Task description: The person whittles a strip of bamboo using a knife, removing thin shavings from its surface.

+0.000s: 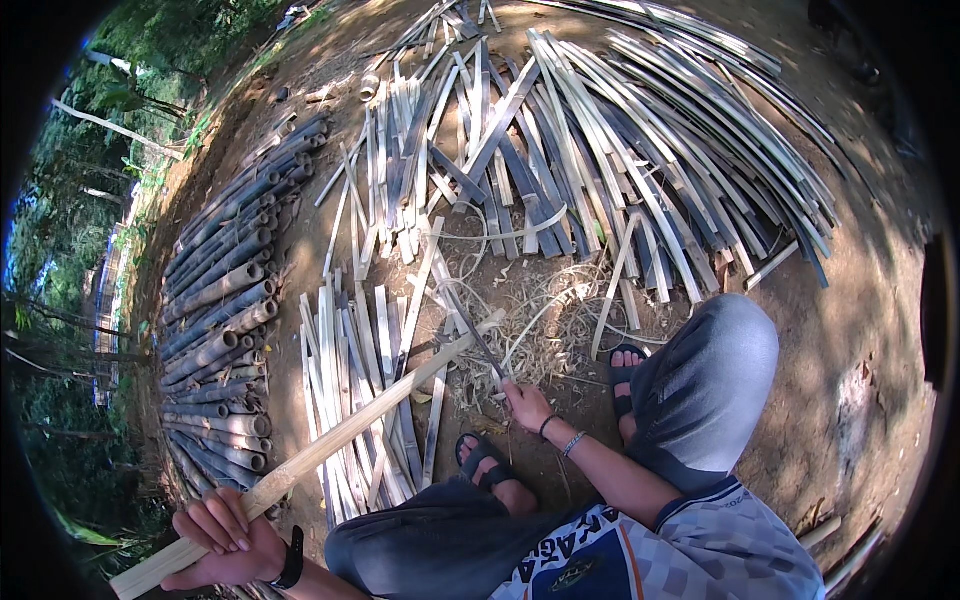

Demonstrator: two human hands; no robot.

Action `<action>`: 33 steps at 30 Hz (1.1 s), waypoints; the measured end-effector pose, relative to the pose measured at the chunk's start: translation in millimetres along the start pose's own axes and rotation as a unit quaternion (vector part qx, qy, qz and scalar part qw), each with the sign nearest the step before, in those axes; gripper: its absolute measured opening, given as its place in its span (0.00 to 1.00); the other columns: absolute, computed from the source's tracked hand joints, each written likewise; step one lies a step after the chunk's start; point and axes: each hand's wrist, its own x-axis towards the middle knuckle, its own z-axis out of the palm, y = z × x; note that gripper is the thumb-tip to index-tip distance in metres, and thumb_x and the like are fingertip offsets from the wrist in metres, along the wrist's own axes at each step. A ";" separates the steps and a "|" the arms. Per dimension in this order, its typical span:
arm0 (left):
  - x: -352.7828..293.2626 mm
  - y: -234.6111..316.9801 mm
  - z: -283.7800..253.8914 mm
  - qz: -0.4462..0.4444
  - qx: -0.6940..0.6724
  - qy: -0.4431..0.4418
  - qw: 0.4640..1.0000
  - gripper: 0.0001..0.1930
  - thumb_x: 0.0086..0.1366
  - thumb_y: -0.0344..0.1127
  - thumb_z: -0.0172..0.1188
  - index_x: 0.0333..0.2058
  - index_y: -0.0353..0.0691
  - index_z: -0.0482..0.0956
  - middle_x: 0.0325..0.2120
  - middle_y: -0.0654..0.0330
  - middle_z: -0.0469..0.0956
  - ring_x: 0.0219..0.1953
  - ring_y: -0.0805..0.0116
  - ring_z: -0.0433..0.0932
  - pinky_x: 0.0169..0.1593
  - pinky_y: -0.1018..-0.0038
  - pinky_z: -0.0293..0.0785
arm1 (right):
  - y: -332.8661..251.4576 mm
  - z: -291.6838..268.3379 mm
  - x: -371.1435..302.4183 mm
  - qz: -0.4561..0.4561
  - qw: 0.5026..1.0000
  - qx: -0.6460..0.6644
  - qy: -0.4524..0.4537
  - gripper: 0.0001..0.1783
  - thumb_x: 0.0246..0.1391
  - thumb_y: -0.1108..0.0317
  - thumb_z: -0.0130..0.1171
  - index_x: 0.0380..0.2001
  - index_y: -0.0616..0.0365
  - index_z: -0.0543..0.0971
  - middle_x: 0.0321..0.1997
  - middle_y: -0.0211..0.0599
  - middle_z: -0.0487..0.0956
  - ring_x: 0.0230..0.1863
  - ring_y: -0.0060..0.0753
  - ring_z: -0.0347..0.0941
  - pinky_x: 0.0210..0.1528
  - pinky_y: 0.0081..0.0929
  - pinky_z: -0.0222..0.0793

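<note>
A long, pale split bamboo strip [350,427] runs slantwise from the lower left toward the middle. Close to its near end, my left hand [228,540] grips it, fingers over the top and thumb low along it. My right hand [526,406] is closed round the handle of a long, narrow-bladed knife [479,342], pointing away from me. Its blade crosses the strip near the far end; whether the edge touches the wood I cannot tell. Beneath them, curly bamboo shavings [550,315] cover the ground between my sandalled feet and the piles.
Loose split bamboo strips [360,400] lie just left of my feet. A wide heap of strips [610,150] spreads across the far side. Stacked dark bamboo poles [225,310] line the left, with trees beyond. Bare dirt [840,330] stretches to the right of my knee.
</note>
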 end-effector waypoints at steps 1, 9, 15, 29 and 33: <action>0.6 0.1 -1.9 0.001 0.005 0.002 1.000 0.36 0.54 0.78 0.38 0.12 0.48 0.54 0.05 0.69 0.54 0.06 0.80 0.52 0.18 0.85 0.50 | -6.7 -3.9 4.9 0.029 1.000 0.002 -0.002 0.30 0.60 0.46 0.42 0.22 0.65 0.74 0.17 0.45 0.72 0.22 0.40 0.73 0.28 0.41 0.65; 2.7 3.1 -12.4 -0.015 -0.005 -0.029 0.999 0.36 0.53 0.79 0.36 0.12 0.48 0.53 0.05 0.69 0.53 0.07 0.80 0.52 0.19 0.84 0.50 | -41.1 6.2 -24.8 -0.145 0.988 -0.046 -0.041 0.29 0.60 0.46 0.42 0.24 0.64 0.74 0.20 0.53 0.73 0.26 0.54 0.71 0.32 0.43 0.65; 8.6 2.6 -12.4 -0.020 -0.020 -0.061 0.998 0.36 0.53 0.79 0.36 0.12 0.48 0.53 0.06 0.69 0.53 0.07 0.79 0.51 0.20 0.84 0.51 | -0.8 3.7 0.4 0.024 1.000 -0.001 0.020 0.34 0.59 0.41 0.41 0.21 0.65 0.73 0.15 0.44 0.71 0.20 0.45 0.69 0.29 0.41 0.64; 45.7 -11.0 -24.0 -0.045 -0.045 -0.075 0.995 0.35 0.54 0.77 0.40 0.15 0.48 0.56 0.06 0.70 0.55 0.07 0.79 0.54 0.24 0.81 0.58 | -95.0 -16.8 -54.3 -0.148 0.983 0.078 -0.077 0.25 0.59 0.50 0.47 0.26 0.64 0.73 0.17 0.47 0.74 0.23 0.47 0.74 0.28 0.38 0.67; 85.8 -21.3 -34.5 -0.056 -0.068 -0.128 0.988 0.35 0.54 0.77 0.39 0.15 0.48 0.57 0.06 0.70 0.55 0.06 0.80 0.53 0.18 0.85 0.51 | -57.6 9.3 -44.6 -0.101 0.994 0.049 -0.016 0.23 0.60 0.51 0.47 0.25 0.64 0.73 0.18 0.46 0.73 0.20 0.40 0.69 0.26 0.34 0.65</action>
